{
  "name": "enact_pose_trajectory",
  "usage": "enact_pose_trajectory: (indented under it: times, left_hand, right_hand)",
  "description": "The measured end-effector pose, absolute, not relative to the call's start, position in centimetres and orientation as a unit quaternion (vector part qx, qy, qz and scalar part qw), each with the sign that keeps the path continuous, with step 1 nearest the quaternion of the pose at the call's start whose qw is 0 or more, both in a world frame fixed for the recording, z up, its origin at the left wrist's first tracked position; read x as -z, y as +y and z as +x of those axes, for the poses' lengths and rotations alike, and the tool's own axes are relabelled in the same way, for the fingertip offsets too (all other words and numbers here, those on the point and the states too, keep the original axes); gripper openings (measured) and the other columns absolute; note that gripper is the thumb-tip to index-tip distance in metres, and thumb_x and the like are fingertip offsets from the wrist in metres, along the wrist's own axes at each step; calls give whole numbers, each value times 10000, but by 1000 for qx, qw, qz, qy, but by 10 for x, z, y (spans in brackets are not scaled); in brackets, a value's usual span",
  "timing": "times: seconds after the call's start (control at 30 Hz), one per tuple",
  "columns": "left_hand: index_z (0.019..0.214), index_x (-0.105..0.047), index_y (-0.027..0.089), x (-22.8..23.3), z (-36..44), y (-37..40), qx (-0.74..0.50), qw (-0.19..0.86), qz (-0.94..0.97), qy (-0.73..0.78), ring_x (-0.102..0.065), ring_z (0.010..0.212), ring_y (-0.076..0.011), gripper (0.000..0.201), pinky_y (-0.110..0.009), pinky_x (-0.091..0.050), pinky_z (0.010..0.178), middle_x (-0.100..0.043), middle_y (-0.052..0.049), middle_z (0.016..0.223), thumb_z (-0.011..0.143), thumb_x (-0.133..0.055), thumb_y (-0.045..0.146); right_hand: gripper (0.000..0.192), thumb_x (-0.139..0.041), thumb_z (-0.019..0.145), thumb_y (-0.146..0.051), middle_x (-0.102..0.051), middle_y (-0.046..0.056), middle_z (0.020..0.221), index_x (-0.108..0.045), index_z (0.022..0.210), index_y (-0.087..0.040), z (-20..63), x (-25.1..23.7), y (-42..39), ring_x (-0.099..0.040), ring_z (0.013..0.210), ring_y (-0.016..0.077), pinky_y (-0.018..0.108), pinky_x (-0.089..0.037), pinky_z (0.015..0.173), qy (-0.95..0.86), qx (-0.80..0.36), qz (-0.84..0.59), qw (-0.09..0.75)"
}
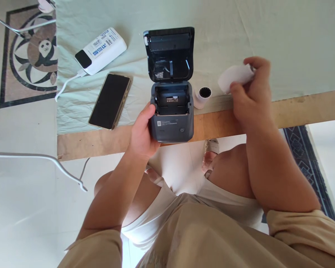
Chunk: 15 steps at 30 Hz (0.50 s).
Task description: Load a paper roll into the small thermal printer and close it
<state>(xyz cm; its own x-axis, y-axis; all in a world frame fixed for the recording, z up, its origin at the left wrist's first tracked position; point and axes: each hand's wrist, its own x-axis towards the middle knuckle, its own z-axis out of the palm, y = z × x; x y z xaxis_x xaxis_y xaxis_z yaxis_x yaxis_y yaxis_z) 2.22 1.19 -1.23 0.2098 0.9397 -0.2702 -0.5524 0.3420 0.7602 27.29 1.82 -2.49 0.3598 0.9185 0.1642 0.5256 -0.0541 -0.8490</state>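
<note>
A pale green cloth [240, 37] covers the worktop [309, 108], whose bare wooden edge runs in front of my knees; tiled floor shows below. My left hand [142, 134] grips the left side of a small dark printer [171, 119] at the worktop's front edge, thumb along its upper corner, fingers wrapped under and out of sight. The printer's lid [170, 52] stands open, tilted back, and the paper bay lies exposed. My right hand [251, 93], raised to the right of the printer and apart from it, pinches a white paper roll [234, 76] between thumb and curled fingers. A second roll [202, 96] lies on the cloth just beside the printer's right side, its dark core facing me. To the left a black phone [110, 100] lies face up, screen dark, near the cloth's edge. Beyond it rests a white power bank [102, 50] with a white cable [65, 85] trailing off its near end toward the floor. A floor tile with a panda motif [44, 46] shows at far left.
</note>
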Motion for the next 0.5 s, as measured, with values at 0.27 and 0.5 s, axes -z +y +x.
enact_pose_trajectory:
  times: [0.27, 0.5]
  left_hand:
    - [977, -732, 186, 16, 21, 11, -506, 729, 297, 353, -732, 1008, -220, 277, -317, -592, 900, -768, -11, 943, 936, -529, 369]
    - [1131, -668, 219, 17, 23, 10, -474, 741, 337, 335, -678, 1188, -249, 258, -344, -596, 945, -744, -25, 1099, 915, -621, 352]
  right_hand:
    - [369, -576, 728, -464, -608, 60, 1091, -564, 1065, -315, 282, 8, 13, -648, 1116, 279, 444, -593, 768, -336, -530, -522, 578]
    - [567, -597, 874, -326, -479, -21, 1443, -472, 1420, -411, 225, 5, -1, -530, 1255, 233, 403, -599, 920, -695, -100, -425, 572]
